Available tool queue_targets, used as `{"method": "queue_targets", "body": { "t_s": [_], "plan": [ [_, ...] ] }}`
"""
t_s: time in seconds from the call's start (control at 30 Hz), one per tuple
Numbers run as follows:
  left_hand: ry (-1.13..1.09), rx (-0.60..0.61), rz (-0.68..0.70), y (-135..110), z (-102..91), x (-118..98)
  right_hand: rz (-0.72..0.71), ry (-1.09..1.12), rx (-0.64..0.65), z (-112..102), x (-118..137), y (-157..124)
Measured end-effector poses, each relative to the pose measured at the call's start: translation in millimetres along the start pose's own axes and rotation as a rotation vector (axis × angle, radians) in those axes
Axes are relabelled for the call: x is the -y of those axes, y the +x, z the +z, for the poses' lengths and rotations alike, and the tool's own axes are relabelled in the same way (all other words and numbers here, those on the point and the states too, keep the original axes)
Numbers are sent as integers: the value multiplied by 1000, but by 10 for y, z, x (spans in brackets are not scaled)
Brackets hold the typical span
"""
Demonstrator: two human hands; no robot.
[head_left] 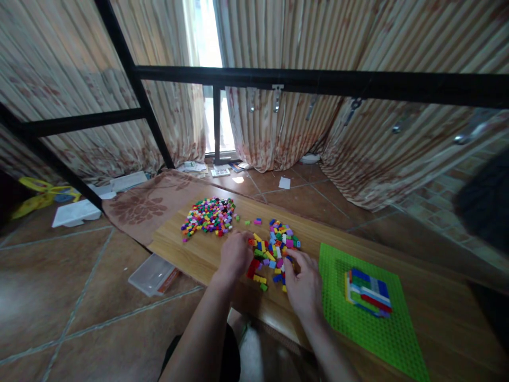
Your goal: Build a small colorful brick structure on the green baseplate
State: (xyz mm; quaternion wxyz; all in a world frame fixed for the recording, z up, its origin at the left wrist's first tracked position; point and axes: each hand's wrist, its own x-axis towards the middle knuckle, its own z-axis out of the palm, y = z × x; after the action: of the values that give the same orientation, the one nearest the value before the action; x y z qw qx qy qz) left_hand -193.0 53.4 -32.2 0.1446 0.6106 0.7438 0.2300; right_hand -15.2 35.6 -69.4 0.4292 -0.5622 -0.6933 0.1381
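Note:
My left hand is at the left edge of the nearer pile of toy building bricks, its fingers curled and mostly hidden behind the back of the hand. An orange-red brick shows right by its fingertips; whether it is held I cannot make out. On the pile's right side lies my right hand, thumb and fingers apart, the tips among the bricks. To its right a green baseplate bears a low block of stacked bricks in blue, white, red and yellow.
Farther left on the wooden table is a larger heap of small mixed bricks. A few loose bricks lie between the piles. A clear plastic box sits on the tiled floor. Black metal bars cross before the curtains.

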Motion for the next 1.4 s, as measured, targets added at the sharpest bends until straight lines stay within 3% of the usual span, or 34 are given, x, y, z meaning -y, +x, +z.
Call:
{"method": "queue_targets", "body": {
  "t_s": [0.17,0.3,0.5,0.67,1.0,1.23,1.3,1.4],
  "plan": [
    [59,-10,30,2,29,1,4,7,32,-30,-17,-7],
    [-188,-12,17,52,6,20,18,83,21,-79,5,-15],
    [-952,327,155,-17,-14,-177,145,432,37,-198,143,-24],
    [-1082,512,203,-194,60,-466,299,669,32,-235,133,-18],
    [-1100,522,74,-310,216,-579,388,655,58,-325,25,-33],
    [-1158,626,-31,-311,161,-606,411,676,69,-336,-64,-33],
    [-1174,569,-81,-286,149,-582,423,653,44,-326,-128,-29],
    [-1210,377,-172,-214,142,-512,378,481,-19,-312,-218,-11]
  ]
}}
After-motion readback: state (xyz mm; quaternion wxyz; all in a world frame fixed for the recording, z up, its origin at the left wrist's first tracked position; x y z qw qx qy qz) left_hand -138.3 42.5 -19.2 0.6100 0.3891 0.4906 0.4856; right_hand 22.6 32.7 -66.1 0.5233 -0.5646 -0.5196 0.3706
